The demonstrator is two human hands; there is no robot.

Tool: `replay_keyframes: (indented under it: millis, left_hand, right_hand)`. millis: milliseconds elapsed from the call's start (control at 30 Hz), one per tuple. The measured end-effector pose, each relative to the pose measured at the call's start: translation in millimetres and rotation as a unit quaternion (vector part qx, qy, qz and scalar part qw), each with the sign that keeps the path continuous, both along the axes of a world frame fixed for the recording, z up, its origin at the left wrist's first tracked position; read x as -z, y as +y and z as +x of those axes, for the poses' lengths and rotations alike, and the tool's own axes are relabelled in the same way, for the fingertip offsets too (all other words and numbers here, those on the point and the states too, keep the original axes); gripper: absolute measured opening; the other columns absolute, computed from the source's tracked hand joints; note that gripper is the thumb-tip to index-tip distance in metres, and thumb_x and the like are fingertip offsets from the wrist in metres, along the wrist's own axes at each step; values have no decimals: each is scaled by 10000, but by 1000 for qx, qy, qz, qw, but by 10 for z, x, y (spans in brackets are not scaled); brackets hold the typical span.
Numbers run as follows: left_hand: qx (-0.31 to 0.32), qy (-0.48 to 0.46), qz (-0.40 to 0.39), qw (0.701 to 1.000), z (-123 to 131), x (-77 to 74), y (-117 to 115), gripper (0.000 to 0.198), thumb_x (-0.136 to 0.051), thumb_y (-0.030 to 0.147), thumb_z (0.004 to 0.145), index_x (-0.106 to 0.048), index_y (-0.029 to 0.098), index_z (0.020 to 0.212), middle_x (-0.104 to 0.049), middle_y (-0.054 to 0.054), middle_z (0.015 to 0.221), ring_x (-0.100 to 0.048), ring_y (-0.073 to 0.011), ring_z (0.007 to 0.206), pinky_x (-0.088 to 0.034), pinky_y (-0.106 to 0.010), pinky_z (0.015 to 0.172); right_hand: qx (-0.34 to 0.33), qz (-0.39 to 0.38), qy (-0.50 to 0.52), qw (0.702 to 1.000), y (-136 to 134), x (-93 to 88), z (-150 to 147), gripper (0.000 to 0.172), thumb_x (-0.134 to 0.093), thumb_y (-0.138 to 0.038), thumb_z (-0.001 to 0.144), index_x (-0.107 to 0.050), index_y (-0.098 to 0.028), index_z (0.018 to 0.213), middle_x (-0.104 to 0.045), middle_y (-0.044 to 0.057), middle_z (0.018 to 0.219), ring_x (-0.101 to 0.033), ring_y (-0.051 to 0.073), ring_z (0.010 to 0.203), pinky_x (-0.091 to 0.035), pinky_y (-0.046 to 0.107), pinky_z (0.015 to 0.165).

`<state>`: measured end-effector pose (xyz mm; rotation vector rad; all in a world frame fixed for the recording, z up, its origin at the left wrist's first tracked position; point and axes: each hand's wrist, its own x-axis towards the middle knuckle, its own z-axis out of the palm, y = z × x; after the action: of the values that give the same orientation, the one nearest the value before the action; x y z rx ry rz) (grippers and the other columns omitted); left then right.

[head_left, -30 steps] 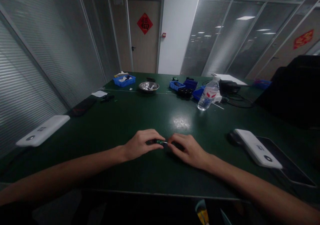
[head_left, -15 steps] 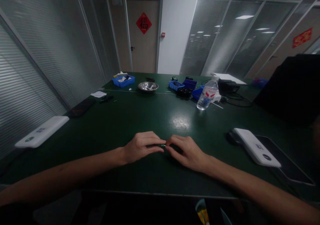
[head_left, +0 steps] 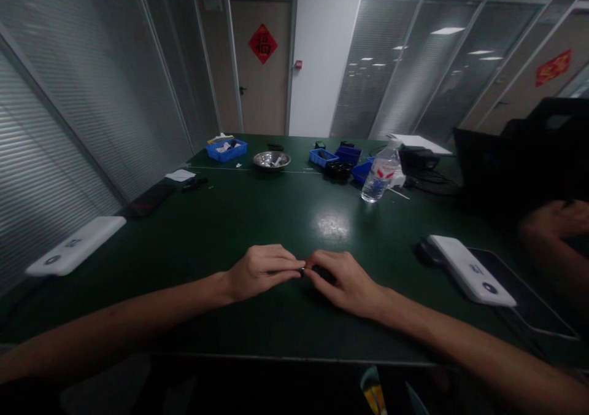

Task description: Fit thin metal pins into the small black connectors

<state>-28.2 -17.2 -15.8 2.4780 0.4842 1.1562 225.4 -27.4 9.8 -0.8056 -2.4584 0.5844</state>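
My left hand and my right hand meet fingertip to fingertip just above the dark green table. A tiny dark piece with a shiny spot shows between the two pinches. Its kind is too small to make out, and the fingers cover most of it. The left thumb and fingers press together at its left end. From the right, the other hand's thumb and forefinger close on it, with the remaining fingers curled.
A water bottle stands beyond my right hand. Farther back are a steel bowl, a blue basket and several blue bins. White power banks lie left and right. Another person's hand is at the right edge.
My left fingers have closed further together, so less of the small piece shows between the hands. Another person's hand and forearm have come into view at the right.
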Motion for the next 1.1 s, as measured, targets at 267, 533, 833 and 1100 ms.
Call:
replay_keyframes:
  millis: [267,533,833,1100]
  left_hand:
    - [-17,-53,-22,998,95,-113,-54,200,-703,177,944,-777,158,1129,-792,-107,1029,-749,-189,913,-635,-315,793]
    - [-24,-82,-70,994,130,-119,-69,188,-698,206,949,-777,167,1115,-793,-101,1015,-753,-193,914,-631,-324,816]
    - [-59,37,-157,985,119,-114,-37,290,-673,251,972,-712,212,1257,-741,-68,1079,-685,-180,944,-555,-324,855]
    - [-80,136,-168,973,120,-116,5,398,-653,263,984,-639,270,1382,-694,-61,1115,-616,-204,1025,-516,-351,891]
  right_hand:
    - [26,-64,72,995,-12,67,3,174,-540,-320,1041,-636,-192,973,-631,-10,784,-552,116,647,-402,234,592]
    - [32,-59,101,993,-4,75,-16,197,-542,-343,1042,-629,-187,960,-626,-10,768,-546,117,641,-401,235,590]
    - [38,-20,50,998,121,72,72,183,-543,-319,1037,-661,-184,999,-662,6,817,-588,120,667,-425,230,591]
    - [28,12,-36,999,255,67,157,175,-537,-302,1034,-669,-187,1036,-677,18,853,-593,128,676,-424,245,615]
